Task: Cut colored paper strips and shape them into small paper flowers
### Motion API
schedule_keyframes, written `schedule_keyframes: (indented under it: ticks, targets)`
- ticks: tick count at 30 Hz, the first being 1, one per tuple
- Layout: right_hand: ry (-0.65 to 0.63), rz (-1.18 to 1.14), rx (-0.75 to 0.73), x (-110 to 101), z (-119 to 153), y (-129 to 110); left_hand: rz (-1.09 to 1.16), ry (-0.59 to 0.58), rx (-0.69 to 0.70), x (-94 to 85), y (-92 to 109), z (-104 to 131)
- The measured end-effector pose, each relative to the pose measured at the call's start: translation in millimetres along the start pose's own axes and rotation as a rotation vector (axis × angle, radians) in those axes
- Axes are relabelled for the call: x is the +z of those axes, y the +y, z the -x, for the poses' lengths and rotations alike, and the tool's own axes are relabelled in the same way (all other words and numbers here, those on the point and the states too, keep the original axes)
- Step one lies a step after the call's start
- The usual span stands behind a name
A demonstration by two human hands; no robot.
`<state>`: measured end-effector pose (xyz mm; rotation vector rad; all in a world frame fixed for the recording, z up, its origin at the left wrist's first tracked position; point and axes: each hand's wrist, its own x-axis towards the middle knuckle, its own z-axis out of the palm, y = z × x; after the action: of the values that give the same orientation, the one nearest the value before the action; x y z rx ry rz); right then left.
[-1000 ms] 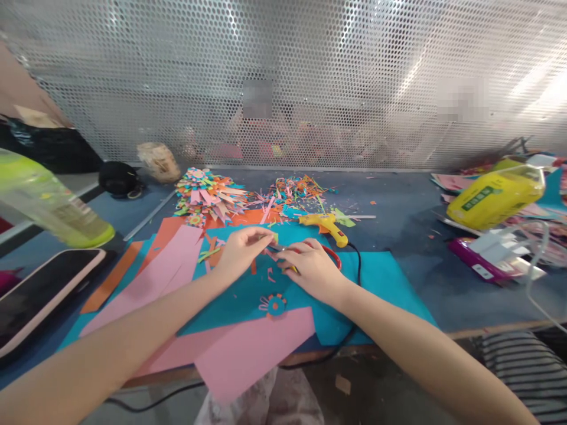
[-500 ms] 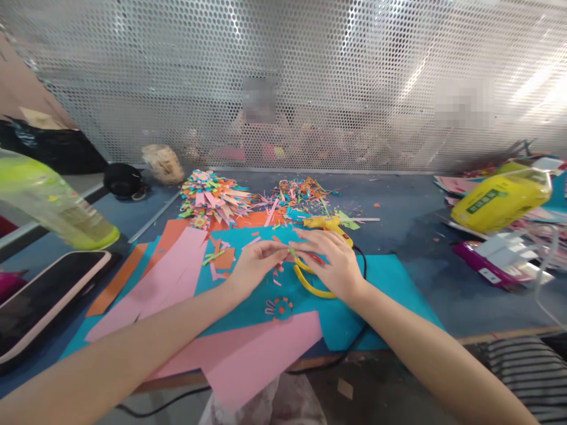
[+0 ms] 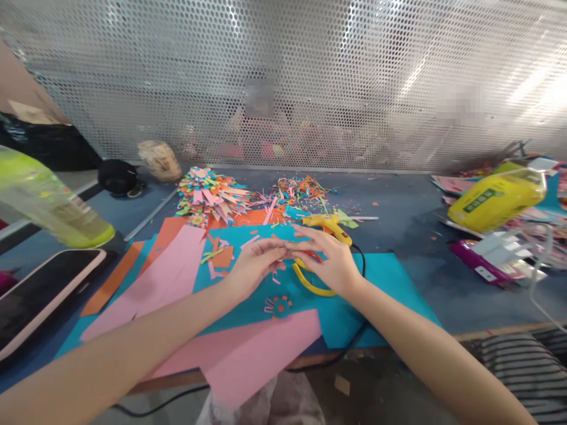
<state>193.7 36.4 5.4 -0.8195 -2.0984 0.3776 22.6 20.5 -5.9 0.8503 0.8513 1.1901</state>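
My left hand [image 3: 257, 267] and my right hand [image 3: 330, 258] meet fingertip to fingertip over a blue paper sheet [image 3: 248, 316]. Both are closed in a pinch on a small green paper strip [image 3: 290, 248], mostly hidden by the fingers. Under my right hand lie scissors with yellow handles [image 3: 312, 286], partly covered. Just beyond that hand rests a yellow glue gun [image 3: 325, 223]. Nearer to me on the blue sheet is a small round paper flower [image 3: 281, 306] of blue and orange with a pink looped piece at its left side.
Pink paper [image 3: 261, 354] overhangs the table's front edge. A pile of paper flowers [image 3: 212, 198] and coloured scraps [image 3: 301, 190] lie at the back. At left are a phone [image 3: 48, 295] and a green bottle [image 3: 53, 200]; a yellow bottle [image 3: 498, 200] lies at right.
The fingertips have closed further over the green strip, so less of it shows. The whole view has shifted slightly; the other things lie as before.
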Motion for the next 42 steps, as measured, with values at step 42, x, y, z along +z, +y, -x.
schedule_keyframes:
  ticks: [42]
  targets:
    - [-0.029,-0.404,0.339,-0.5,-4.3,-6.0,-0.486,0.025,0.22,-1.6,3.5,7.4]
